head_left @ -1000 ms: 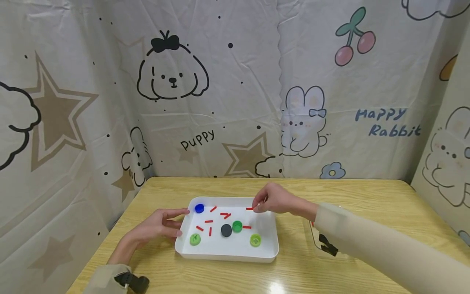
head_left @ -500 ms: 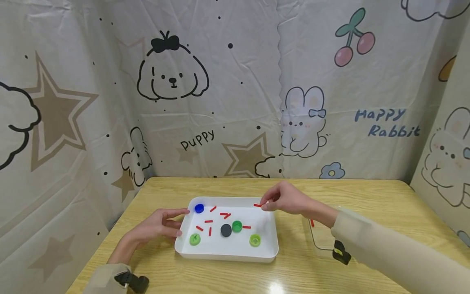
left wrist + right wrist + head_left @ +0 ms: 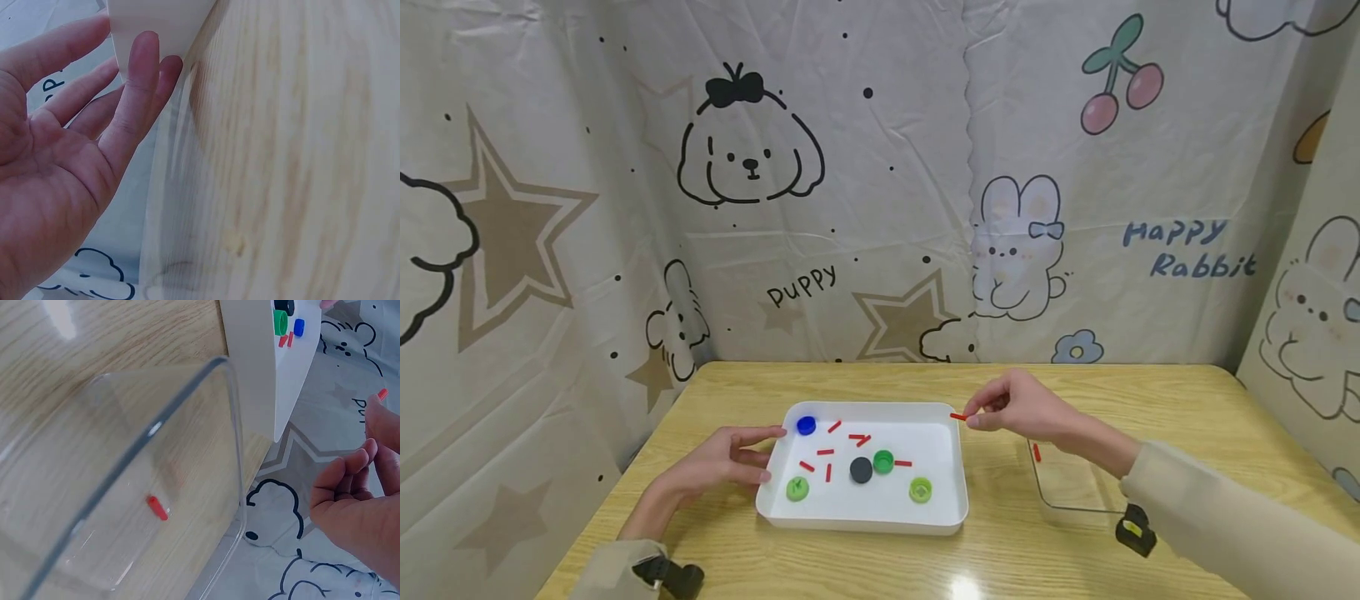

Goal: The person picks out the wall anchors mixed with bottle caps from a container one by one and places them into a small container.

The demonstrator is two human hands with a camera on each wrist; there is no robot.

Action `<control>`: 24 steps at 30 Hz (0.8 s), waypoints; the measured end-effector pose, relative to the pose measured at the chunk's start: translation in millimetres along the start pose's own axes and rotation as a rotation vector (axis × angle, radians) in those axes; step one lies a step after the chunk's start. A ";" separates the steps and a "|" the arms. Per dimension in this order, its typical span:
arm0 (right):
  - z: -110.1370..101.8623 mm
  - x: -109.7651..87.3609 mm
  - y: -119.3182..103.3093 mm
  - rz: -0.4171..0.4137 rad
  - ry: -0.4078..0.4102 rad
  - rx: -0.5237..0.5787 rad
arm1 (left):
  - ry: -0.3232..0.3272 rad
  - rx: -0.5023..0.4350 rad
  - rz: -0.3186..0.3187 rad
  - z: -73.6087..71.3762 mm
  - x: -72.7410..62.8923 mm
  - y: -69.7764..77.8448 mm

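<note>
My right hand (image 3: 1026, 407) pinches a small red stick (image 3: 957, 416) between thumb and fingertips, above the right rim of a white tray (image 3: 880, 526). In the right wrist view the stick's red end (image 3: 382, 394) pokes out past the fingers. On the tray's left side my left hand (image 3: 730, 457) rests its fingertips, fingers mostly straight; the left wrist view shows them against the white wall (image 3: 159, 19). Several loose red sticks (image 3: 825, 452) lie in the tray. Right of it stands a clear box (image 3: 1078, 508), with a red stick (image 3: 157, 508) on its bottom.
Also inside the tray are a blue cap (image 3: 806, 426), a black disc (image 3: 861, 470), a green cap (image 3: 883, 461), a light green cap (image 3: 797, 488) and a yellow-green cap (image 3: 921, 490). A printed curtain (image 3: 880, 208) hangs behind the wooden table (image 3: 1000, 550).
My right hand has moved right with the red stick, from over the tray's back right part to its right rim. More of the clear box shows. My left hand has stayed put.
</note>
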State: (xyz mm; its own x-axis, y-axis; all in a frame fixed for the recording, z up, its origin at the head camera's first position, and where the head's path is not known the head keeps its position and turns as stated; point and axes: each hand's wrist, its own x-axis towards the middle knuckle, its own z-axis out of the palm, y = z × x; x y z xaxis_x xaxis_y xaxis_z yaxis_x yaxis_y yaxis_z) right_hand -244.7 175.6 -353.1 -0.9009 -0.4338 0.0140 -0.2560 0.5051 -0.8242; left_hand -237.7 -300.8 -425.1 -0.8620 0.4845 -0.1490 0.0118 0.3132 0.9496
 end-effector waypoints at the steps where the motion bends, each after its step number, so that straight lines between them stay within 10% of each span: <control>1: -1.5 -2.6 0.7 0.000 0.004 0.002 | -0.001 -0.001 -0.001 -0.1 0.2 0.1; 24: -39.8 -56.5 37.4 0.049 0.073 -0.045 | 0.020 0.022 -0.027 0.3 1.1 -1.3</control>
State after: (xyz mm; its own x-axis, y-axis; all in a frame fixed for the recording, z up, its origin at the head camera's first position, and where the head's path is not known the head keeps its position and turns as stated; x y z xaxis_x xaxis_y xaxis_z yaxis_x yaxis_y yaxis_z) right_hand -217.3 248.7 -362.1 -0.9355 -0.3529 0.0173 -0.2254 0.5583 -0.7984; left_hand -238.6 -300.4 -426.6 -0.8722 0.4592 -0.1684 -0.0004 0.3437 0.9391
